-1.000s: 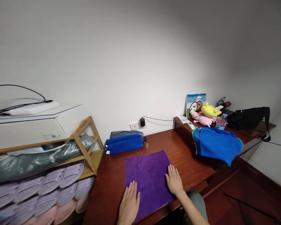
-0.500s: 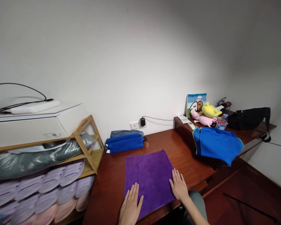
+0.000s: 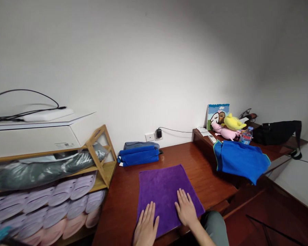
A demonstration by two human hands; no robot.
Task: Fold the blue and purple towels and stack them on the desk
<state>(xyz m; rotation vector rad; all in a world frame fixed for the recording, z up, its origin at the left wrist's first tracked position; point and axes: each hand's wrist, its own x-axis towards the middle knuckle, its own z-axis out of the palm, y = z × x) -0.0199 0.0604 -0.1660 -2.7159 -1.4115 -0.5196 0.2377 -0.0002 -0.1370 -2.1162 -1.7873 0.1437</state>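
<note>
A square purple microfibre towel lies flat on the reddish-brown wooden desk. My left hand rests palm down on its near left part, fingers spread and pointing away from me. My right hand presses flat on the towel's near right part, holding nothing. The towel's nearest corner is hidden near my wrists. Beyond it, a folded blue cloth lies against the wall, and a blue garment with a green trim hangs over the desk's right side.
A bamboo shelf at the left holds pastel slippers under a white printer. Plush toys, a water bottle and a black bag sit on the raised far-right ledge. The floor lies beyond the desk's right edge.
My right hand has slid left, from the towel's right edge onto the towel. The towel's right corner now sticks out further right. The whole view has shifted slightly.
</note>
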